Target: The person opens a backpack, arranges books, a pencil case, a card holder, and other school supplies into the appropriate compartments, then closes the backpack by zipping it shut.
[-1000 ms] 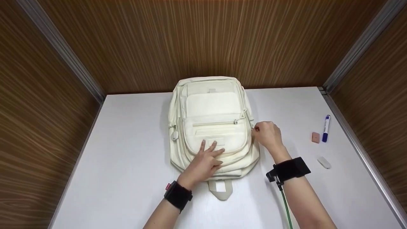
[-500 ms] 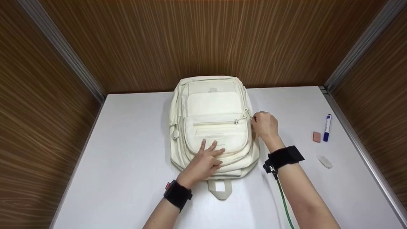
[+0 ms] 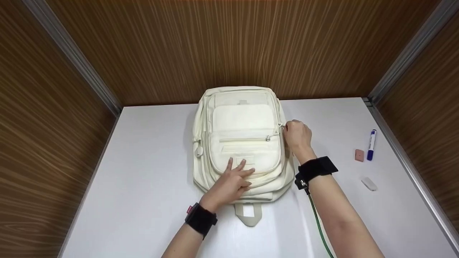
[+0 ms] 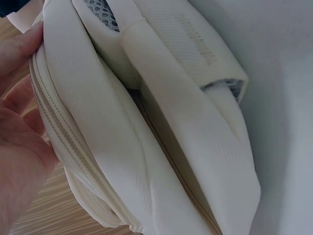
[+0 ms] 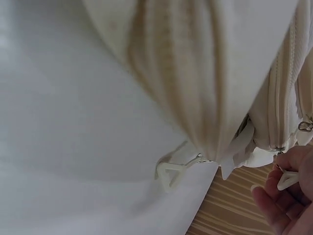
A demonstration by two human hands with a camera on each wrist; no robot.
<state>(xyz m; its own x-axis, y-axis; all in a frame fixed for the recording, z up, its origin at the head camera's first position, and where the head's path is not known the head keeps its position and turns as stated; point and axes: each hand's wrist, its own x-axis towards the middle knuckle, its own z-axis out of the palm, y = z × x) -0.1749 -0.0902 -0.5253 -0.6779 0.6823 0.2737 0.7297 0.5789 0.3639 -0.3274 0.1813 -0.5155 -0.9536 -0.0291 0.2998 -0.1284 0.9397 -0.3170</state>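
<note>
A cream backpack lies front side up on the white table, its grab loop pointing toward me. My left hand rests on the lower front pocket with fingers spread. In the left wrist view those fingers lie along the zippered edge. At the bag's right side, my right hand has its fingers curled in. The right wrist view shows it pinching a zipper pull with a cream triangular tab. Another triangular pull hangs from a lower zipper, and a metal slider sits beside the hand.
On the right of the table lie a blue-and-white marker, a pinkish block and a small whitish block. A green cable trails from the right wristband. Wood-grain panels stand behind and at both sides.
My right hand has moved away from me along the bag's right side, toward its far end, with the zipper pull. My left hand stays in place on the front pocket.
</note>
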